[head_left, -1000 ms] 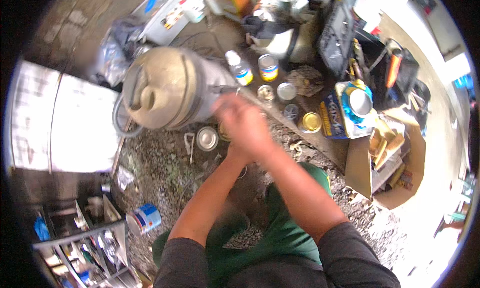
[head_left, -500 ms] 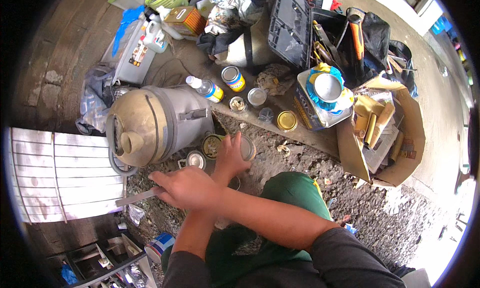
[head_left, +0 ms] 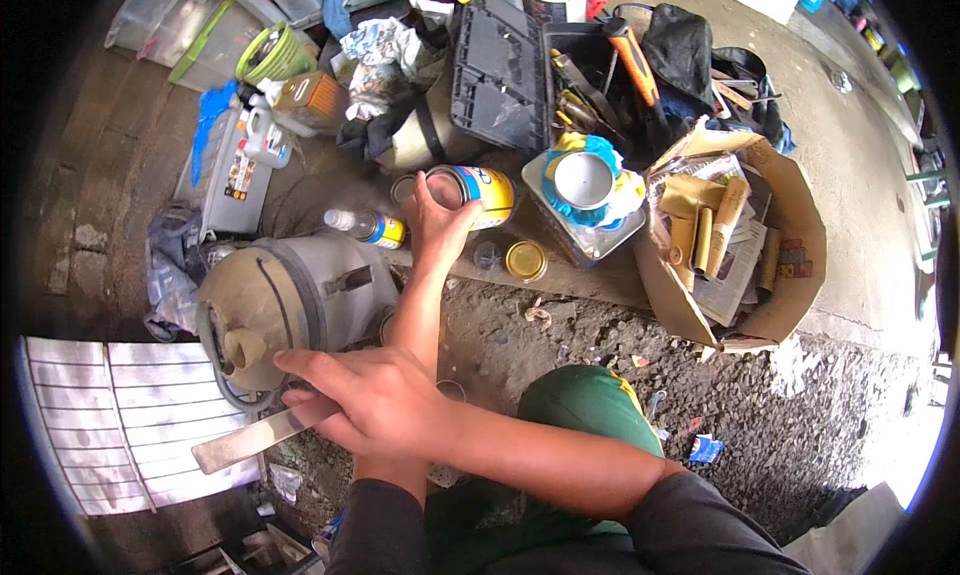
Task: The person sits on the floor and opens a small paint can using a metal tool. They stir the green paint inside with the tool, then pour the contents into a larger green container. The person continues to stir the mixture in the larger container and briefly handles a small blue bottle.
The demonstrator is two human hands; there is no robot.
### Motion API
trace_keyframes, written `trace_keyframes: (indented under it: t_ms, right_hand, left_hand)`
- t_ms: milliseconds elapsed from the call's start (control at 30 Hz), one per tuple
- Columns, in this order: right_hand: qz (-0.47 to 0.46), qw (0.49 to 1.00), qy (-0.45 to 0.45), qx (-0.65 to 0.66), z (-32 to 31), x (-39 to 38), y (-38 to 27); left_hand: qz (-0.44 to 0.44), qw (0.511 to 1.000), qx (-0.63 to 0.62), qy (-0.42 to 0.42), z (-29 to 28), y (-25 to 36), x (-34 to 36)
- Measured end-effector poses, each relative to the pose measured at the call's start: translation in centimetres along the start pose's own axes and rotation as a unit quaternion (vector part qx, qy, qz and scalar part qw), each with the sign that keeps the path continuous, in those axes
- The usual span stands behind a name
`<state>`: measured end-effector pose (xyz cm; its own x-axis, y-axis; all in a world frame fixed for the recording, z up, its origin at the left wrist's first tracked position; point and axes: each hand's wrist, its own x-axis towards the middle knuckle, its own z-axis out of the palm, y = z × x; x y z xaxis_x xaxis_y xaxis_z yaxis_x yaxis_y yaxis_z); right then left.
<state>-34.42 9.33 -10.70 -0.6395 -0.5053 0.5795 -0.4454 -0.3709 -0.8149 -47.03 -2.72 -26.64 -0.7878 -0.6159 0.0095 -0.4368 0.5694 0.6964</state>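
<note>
My left hand (head_left: 440,225) is closed on a yellow paint can (head_left: 485,195), which lies tilted with its round end toward me, among small containers on the board. My right hand (head_left: 365,400) crosses over my left forearm, gripping a flat metal strip (head_left: 245,440) that points down-left. Beside my left hand are a spray bottle (head_left: 375,229), a clear plastic cup (head_left: 487,258) and a gold-lidded jar (head_left: 525,261). A dusty shop vacuum (head_left: 330,300) lies left of my forearm.
A cardboard box (head_left: 785,295) of paper rolls sits at right. A square tin with a white can (head_left: 585,180), an open black toolbox (head_left: 500,75), plastic bins (head_left: 230,45) and jugs crowd the back. A wire-gridded white panel (head_left: 70,415) lies left; gravelly ground surrounds my green-clad knee.
My left hand has moved up and forward from beside the vacuum to the board, holding a can. My right hand has come down-left with the metal strip. The view has shifted.
</note>
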Motion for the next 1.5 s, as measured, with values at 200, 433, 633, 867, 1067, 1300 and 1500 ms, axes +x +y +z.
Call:
trace_keyframes:
  t_ms: [200,433,633,867,1067,1300,1500]
  right_hand:
    - [0.038,0.999,0.002,-0.004,-2.0,-0.5,-0.2]
    - [0.060,0.997,-0.028,-0.049,-2.8,-0.9,0.3]
    - [0.086,0.992,-0.054,-0.069,-3.1,-0.9,1.0]
    - [0.111,0.986,-0.090,-0.089,-2.2,0.1,4.4]
    - [0.247,0.954,0.076,0.149,-1.0,3.0,8.2]
    - [0.433,0.784,0.155,0.416,1.3,2.9,11.4]
    - [0.426,0.768,0.167,0.448,3.0,2.2,12.9]
  left_hand:
    - [0.006,0.998,0.049,-0.036,5.5,-0.1,1.5]
    - [0.102,0.986,0.059,-0.121,7.9,-2.3,2.0]
    - [0.171,0.940,0.196,-0.221,10.0,-3.0,2.5]
    - [0.187,0.979,0.081,-0.032,3.6,-7.6,3.4]
    - [0.258,0.947,0.159,-0.110,-9.1,-14.3,-10.1]
    - [-0.006,0.975,0.151,-0.165,-15.0,-21.8,-26.4]
    - [-0.096,0.969,0.154,-0.169,-13.1,-26.6,-33.3]
